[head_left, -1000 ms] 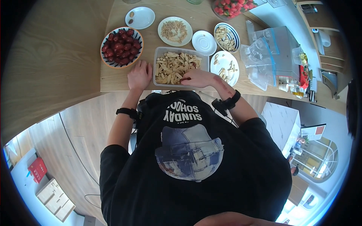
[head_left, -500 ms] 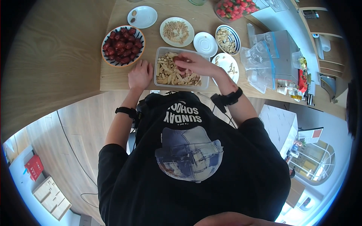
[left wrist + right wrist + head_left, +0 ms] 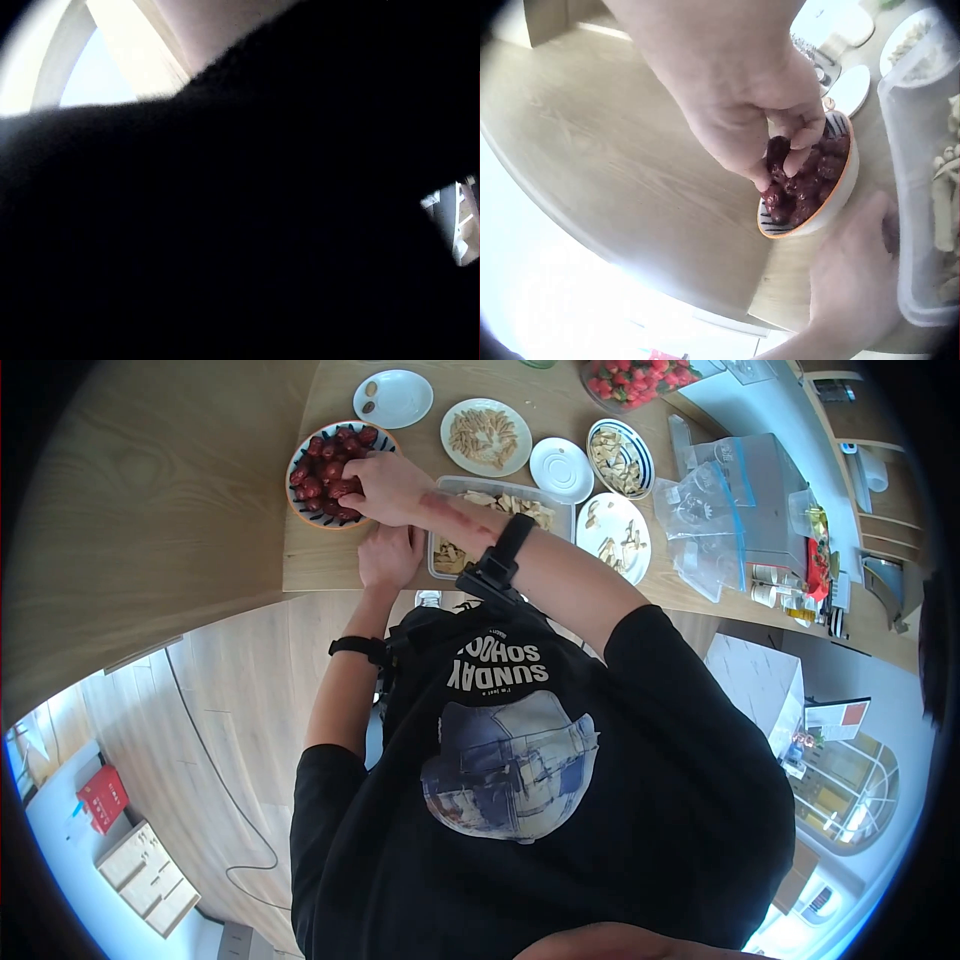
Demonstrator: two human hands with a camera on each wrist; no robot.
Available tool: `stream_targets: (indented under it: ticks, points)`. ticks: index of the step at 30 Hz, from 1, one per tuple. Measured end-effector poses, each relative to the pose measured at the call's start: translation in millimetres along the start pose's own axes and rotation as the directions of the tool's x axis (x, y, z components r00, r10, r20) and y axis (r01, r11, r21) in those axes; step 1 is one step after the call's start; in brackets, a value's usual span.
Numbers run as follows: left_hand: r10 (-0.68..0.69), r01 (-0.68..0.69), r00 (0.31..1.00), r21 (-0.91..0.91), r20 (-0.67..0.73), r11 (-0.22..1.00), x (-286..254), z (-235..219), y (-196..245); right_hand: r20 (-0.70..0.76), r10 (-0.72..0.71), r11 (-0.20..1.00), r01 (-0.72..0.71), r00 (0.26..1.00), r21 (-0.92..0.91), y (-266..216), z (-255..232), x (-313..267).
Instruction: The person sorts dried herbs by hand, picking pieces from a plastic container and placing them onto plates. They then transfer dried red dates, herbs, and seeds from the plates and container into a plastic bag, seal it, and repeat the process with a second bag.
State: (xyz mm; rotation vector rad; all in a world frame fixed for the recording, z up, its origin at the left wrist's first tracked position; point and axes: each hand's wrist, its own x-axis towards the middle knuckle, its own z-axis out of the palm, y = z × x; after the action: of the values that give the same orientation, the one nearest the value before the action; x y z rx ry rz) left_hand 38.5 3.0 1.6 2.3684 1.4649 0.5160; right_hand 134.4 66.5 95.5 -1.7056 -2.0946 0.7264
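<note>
Over a bowl [image 3: 293,500] of red dates [image 3: 829,166], my right hand [image 3: 388,488] reaches down from the right. In the right wrist view its thumb and fingers pinch a dark red date [image 3: 778,152] just above the others. My left hand [image 3: 392,556] rests on the table beside a clear plastic box [image 3: 431,565] of pale dried strips [image 3: 450,556], close to its wall. My right forearm hides much of that box in the head view. Black cloth [image 3: 240,225] fills most of the left wrist view, with no hand visible there.
Behind the box stand a plate of thin pale pieces [image 3: 484,436] and a white saucer [image 3: 561,471]. To the right are a bowl of slices [image 3: 612,458] and a plate of scattered pieces [image 3: 611,540]. Plastic bags [image 3: 700,510] lie farther right; strawberries [image 3: 640,378] stand behind.
My right hand picked a red date from among the strips, lifted out of the box and moved left to the date bowl. The left hand has stayed beside the box.
</note>
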Motion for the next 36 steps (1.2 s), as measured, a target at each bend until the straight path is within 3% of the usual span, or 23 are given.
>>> stream_targets:
  ticks: [4,6,9,11,12,14,16,19,21,24,28,30,31,34,36]
  points:
    - [-0.043,0.040,0.994,0.029,0.100,0.999,-0.3,-2.0,0.0,-0.042,0.025,0.999,-0.027,0.999,-0.029,-2.7,10.7,1.5]
    - [-0.046,0.043,0.992,0.035,0.119,0.998,-1.0,0.1,-3.3,-0.183,-0.096,0.994,0.102,0.978,0.025,1.6,12.9,-3.5]
    - [-0.019,0.019,0.998,-0.005,0.053,1.000,-1.1,5.1,-4.1,-0.266,-0.155,0.961,0.208,0.951,0.184,7.7,3.8,-14.5]
    - [0.057,-0.063,0.990,-0.041,-0.131,0.997,-1.3,5.4,-4.2,-0.271,-0.151,0.953,0.213,0.951,0.217,11.8,-20.6,-35.1]
    - [0.056,-0.062,0.990,-0.044,-0.126,0.997,-1.2,3.3,-4.0,-0.278,-0.148,0.943,0.221,0.949,0.250,14.7,-34.9,-48.8]
    - [0.020,-0.020,1.000,-0.027,-0.016,0.999,-0.9,-0.6,-1.5,-0.327,-0.035,0.949,0.134,0.944,0.286,29.3,-59.8,-80.0]
    - [0.034,-0.036,0.998,-0.044,-0.045,0.998,-1.7,1.5,-2.0,-0.392,0.128,0.951,-0.001,0.911,0.308,52.3,-78.9,-114.1]
    - [0.050,-0.055,0.996,-0.067,-0.076,0.996,-1.5,3.1,-4.4,-0.517,0.349,0.918,-0.173,0.781,0.358,84.7,-93.2,-172.7]
    - [0.066,-0.071,0.996,-0.079,-0.065,0.994,-3.0,4.5,-6.7,-0.552,0.394,0.915,-0.257,0.735,0.310,101.9,-93.7,-205.5]
    - [0.080,-0.086,0.994,-0.073,-0.072,0.994,-1.5,5.6,-6.6,-0.591,0.538,0.842,-0.352,0.601,0.408,115.0,-80.6,-246.6]
    - [0.057,-0.059,0.998,-0.072,-0.029,0.996,-0.8,2.4,-4.9,-0.549,0.667,0.742,-0.393,0.503,0.542,119.0,-44.3,-273.1]
    - [0.064,-0.066,0.997,-0.065,-0.031,0.996,0.5,-0.1,-5.9,-0.383,0.809,0.556,-0.370,0.447,0.744,116.8,-24.3,-273.6]
    - [0.075,-0.077,0.997,-0.081,-0.029,0.994,0.5,-0.7,-6.6,-0.384,0.797,0.586,-0.442,0.467,0.679,121.5,-14.0,-276.6]
    - [0.070,-0.071,0.997,-0.107,-0.017,0.992,-0.5,3.2,-5.3,-0.390,0.767,0.622,-0.443,0.509,0.646,129.4,-7.2,-277.2]
    - [0.055,-0.056,0.998,-0.097,-0.007,0.994,-2.1,3.9,-7.2,-0.592,0.570,0.819,-0.332,0.570,0.468,150.3,9.7,-276.3]
